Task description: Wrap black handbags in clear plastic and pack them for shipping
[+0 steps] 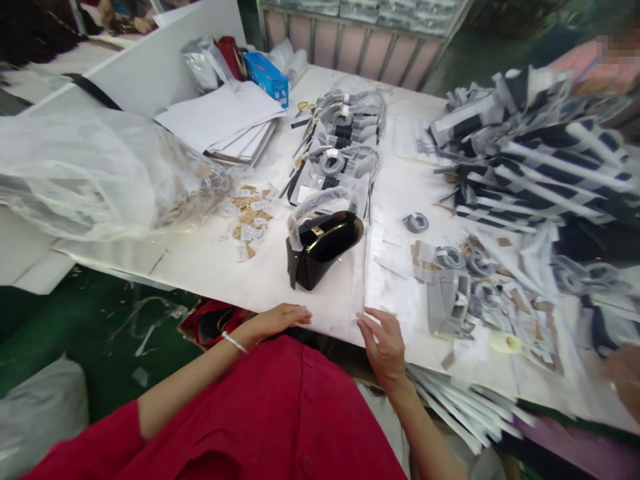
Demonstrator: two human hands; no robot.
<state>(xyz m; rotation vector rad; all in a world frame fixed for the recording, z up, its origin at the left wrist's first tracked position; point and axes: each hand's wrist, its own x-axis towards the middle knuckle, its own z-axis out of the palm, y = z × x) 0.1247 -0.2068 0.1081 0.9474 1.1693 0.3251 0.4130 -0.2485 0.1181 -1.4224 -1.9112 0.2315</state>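
A black handbag (320,257) stands on the white table in front of me, its top open and a gold zipper and clasp showing. Clear plastic wrap covers its handle. My left hand (283,319) lies at the table's front edge below the bag, fingers stretched out and nothing visible in them. Just right of the bag, over the edge, my right hand (384,341) has its fingers apart and slightly bent, touching or close to the tabletop. Neither hand touches the bag. Behind it, several wrapped black bags (343,140) with coiled straps lie in a row.
Small brown and white tags (250,217) lie left of the bag, beside a large clear plastic bag (100,173). White sheets (220,120) and a blue box (267,77) sit farther back. At right are a tape dispenser (447,303) and a pile of wrapped black pieces (540,160).
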